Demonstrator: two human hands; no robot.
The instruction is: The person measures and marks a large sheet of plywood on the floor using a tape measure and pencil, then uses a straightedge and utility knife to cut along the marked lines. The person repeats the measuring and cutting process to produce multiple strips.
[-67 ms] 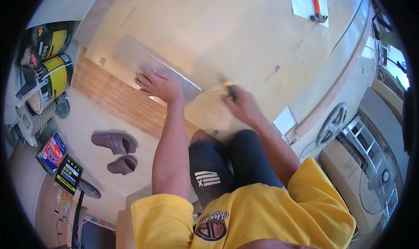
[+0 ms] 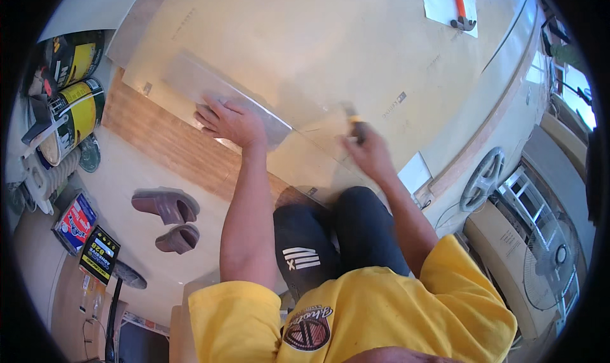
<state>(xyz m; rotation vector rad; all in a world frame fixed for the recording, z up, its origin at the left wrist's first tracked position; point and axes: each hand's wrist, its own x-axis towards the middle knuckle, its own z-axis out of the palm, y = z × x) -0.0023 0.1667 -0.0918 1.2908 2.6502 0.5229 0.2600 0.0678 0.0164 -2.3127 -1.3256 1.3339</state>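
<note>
My left hand (image 2: 232, 123) lies flat with fingers spread, pressing on a long metal straightedge plate (image 2: 270, 116). The plate rests slantwise on a large tan sheet (image 2: 286, 39). To the right of the plate's end, my right hand (image 2: 370, 152) is closed round a black and yellow cutter knife (image 2: 358, 129). Motion blurs the knife's tip, so I cannot tell whether it touches the sheet. A thin line runs over the sheet from near the plate's end toward the right hand.
Under the sheet's near edge lies a wood-grain board (image 2: 171, 143). A red-handled hammer (image 2: 462, 10) rests on white paper at the far right. Cans (image 2: 77, 112) stand at left, brown slippers (image 2: 166, 207) on the floor, a fan (image 2: 554, 255) at right.
My right hand has moved a little to the right with the cutter knife, farther from the plate's end. My left hand and the plate stay in place.
</note>
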